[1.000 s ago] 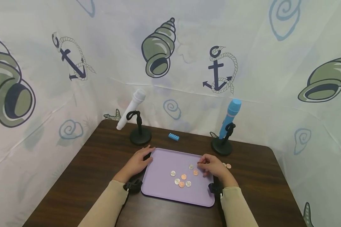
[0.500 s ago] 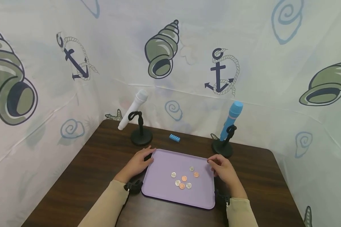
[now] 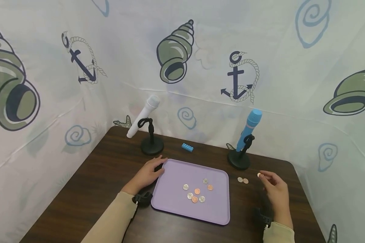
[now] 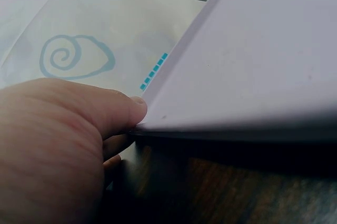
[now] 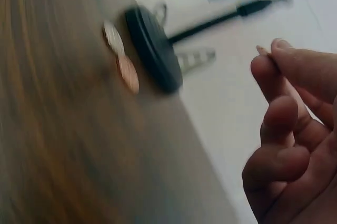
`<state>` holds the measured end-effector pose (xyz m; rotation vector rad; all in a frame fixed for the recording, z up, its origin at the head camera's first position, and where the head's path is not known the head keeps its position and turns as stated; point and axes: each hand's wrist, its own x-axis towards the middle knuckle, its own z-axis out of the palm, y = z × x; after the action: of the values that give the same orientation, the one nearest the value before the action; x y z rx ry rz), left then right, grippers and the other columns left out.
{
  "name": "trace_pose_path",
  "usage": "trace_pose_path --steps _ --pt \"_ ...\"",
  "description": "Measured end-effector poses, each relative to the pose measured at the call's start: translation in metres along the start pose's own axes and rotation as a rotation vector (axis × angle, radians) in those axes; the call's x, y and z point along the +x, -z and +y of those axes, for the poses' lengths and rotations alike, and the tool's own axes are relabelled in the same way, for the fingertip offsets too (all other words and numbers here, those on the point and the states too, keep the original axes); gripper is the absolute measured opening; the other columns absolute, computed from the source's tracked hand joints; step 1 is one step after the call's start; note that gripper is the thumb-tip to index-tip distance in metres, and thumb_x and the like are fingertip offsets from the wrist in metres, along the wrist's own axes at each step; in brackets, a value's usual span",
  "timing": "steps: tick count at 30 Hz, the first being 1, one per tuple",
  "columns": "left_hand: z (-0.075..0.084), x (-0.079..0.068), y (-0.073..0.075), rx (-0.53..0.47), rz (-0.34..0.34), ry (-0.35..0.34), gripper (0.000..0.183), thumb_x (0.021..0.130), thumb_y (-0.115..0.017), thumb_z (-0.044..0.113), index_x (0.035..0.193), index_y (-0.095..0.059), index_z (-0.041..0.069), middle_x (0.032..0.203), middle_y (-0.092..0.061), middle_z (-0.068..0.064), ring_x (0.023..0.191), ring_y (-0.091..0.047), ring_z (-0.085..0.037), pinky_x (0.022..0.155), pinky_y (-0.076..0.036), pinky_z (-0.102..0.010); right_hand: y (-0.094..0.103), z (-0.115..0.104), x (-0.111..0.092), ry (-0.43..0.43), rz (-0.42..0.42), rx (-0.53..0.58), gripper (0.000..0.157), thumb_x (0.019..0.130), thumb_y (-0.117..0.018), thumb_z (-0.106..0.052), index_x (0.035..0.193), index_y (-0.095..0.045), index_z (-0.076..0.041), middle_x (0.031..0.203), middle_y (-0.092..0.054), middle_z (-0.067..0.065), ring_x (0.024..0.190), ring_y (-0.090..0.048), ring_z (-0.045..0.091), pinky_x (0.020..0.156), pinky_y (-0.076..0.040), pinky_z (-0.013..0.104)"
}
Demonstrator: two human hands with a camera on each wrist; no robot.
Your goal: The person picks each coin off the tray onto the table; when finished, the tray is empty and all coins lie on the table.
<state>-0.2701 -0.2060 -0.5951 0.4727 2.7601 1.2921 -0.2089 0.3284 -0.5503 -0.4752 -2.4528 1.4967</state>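
Observation:
My left hand [image 3: 145,174] rests against the left edge of a lilac tray [image 3: 170,206], fingers stretched to its far left corner. In the left wrist view the thumb [image 4: 118,111] touches the tray's rim. Several silver and copper coins lie spread on the tray, among them a copper coin [image 3: 210,187] and a silver coin [image 3: 186,187]. Right of the tray, my right hand [image 3: 276,190] pinches a coin [image 3: 259,174] between thumb and forefinger, above the table. On the tabletop between tray and hand lie a silver coin [image 3: 240,180] and a copper coin [image 3: 245,181], side by side.
Behind the tray stand a white microphone [image 3: 143,116] and a blue microphone [image 3: 249,128], each on a black stand with a round base. A blue toy brick [image 3: 187,147] lies between them. Patterned cloth hangs behind the dark wooden table [image 3: 76,195].
From over the tray, my right hand has moved right past its edge with the pinched coin, uncovering the two coins on the table. My left hand stays put.

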Motion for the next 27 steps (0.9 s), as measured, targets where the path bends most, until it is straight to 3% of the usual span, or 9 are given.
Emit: trace_pose_path --steps 5,9,15,22,27 --pt "0.000 0.002 0.000 0.006 -0.004 0.009 0.053 0.110 -0.066 0.027 0.161 -0.056 0.023 0.176 -0.041 -0.013 0.166 -0.029 -0.047 0.131 -0.023 -0.074 0.009 0.032 0.003 -0.135 0.065 0.121 0.046 0.099 -0.081 -0.042 0.134 -0.075 -0.013 0.094 -0.074 -0.008 0.067 -0.061 0.010 0.053 -0.051 0.026" --pt "0.000 0.003 0.000 0.006 -0.009 0.007 0.053 0.110 -0.065 0.028 0.162 -0.055 0.023 0.176 -0.041 -0.012 0.166 -0.029 -0.046 0.131 -0.023 -0.073 0.004 0.043 0.007 -0.123 0.063 0.119 0.045 0.101 -0.078 -0.042 0.136 -0.075 -0.013 0.093 -0.070 -0.011 0.068 -0.064 0.007 0.051 -0.050 0.024" --pt "-0.004 0.001 0.000 0.027 -0.005 0.022 0.054 0.110 -0.066 0.029 0.162 -0.055 0.024 0.176 -0.040 -0.011 0.166 -0.029 -0.047 0.130 -0.024 -0.074 -0.005 0.046 0.010 -0.079 -0.016 -0.010 0.045 0.104 -0.075 -0.043 0.140 -0.073 -0.016 0.099 -0.071 -0.014 0.075 -0.072 0.005 0.051 -0.050 0.027" --pt "-0.006 0.002 -0.002 0.017 -0.002 0.026 0.054 0.109 -0.067 0.029 0.162 -0.055 0.026 0.177 -0.039 -0.011 0.166 -0.029 -0.046 0.130 -0.024 -0.074 -0.007 0.044 0.011 -0.048 -0.032 -0.037 0.041 0.102 -0.079 -0.034 0.137 -0.073 -0.012 0.097 -0.075 -0.017 0.079 -0.067 0.005 0.067 -0.057 0.022" --pt "-0.005 0.004 -0.002 0.016 -0.012 0.027 0.054 0.109 -0.066 0.029 0.162 -0.055 0.026 0.177 -0.039 -0.011 0.166 -0.028 -0.047 0.131 -0.024 -0.074 -0.007 0.043 0.010 -0.051 -0.033 -0.068 0.048 0.098 -0.083 -0.044 0.132 -0.076 -0.012 0.099 -0.080 -0.010 0.080 -0.066 0.006 0.070 -0.057 0.021"
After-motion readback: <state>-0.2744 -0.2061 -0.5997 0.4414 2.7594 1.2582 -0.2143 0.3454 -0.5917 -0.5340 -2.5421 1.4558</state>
